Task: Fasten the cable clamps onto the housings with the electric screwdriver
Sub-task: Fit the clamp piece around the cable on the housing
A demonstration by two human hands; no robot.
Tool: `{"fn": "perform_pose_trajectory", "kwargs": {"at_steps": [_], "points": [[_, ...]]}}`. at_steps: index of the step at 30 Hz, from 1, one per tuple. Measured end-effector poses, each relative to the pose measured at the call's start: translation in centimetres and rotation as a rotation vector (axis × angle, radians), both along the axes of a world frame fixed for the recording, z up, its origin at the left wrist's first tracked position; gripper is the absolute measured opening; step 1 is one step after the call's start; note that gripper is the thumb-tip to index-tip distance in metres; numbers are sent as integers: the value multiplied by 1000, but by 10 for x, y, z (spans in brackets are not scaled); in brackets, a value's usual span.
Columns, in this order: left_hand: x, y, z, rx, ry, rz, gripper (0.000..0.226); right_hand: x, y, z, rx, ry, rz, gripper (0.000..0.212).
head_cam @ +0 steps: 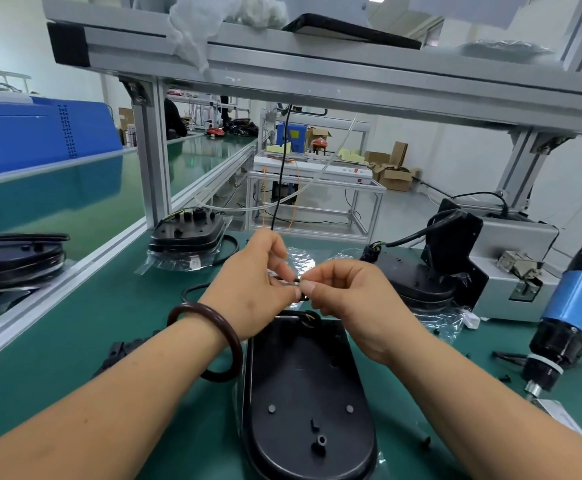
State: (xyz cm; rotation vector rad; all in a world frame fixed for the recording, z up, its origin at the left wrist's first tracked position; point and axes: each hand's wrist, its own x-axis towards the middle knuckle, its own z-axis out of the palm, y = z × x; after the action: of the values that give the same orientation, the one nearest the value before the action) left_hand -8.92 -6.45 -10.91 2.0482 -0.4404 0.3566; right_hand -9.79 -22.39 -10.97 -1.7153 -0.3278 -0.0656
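Housing [303, 403] lies flat on the green table [109, 323] between both wrists. Above its far end, left hand [251, 289] and right hand [348, 299] together pinch a small dark part [298, 282]. The screwdriver [573, 306] sits tilted well to the right, unheld.

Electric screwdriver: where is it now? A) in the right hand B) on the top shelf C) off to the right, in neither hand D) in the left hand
C: the screwdriver is at the table's right side, untouched, while the left hand and right hand pinch a small part above the housing.
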Motion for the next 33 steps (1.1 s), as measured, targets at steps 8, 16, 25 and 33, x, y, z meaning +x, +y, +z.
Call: {"fn": "perform_pose_trajectory", "kwargs": {"at_steps": [8, 16, 25, 33], "points": [[4, 36, 17, 538, 248, -182, 2, 4, 4, -8, -40, 40, -21, 12], [6, 28, 9, 486, 267, -202, 9, 5, 3, -5, -196, 55, 27, 13], [-1, 22, 12, 567, 246, -156, 15, 4, -4, 0, -231, 87, 129, 15], [-1, 19, 12, 605, 203, -154, 19, 3, -13, -2, -233, 111, 190, 19]]}}
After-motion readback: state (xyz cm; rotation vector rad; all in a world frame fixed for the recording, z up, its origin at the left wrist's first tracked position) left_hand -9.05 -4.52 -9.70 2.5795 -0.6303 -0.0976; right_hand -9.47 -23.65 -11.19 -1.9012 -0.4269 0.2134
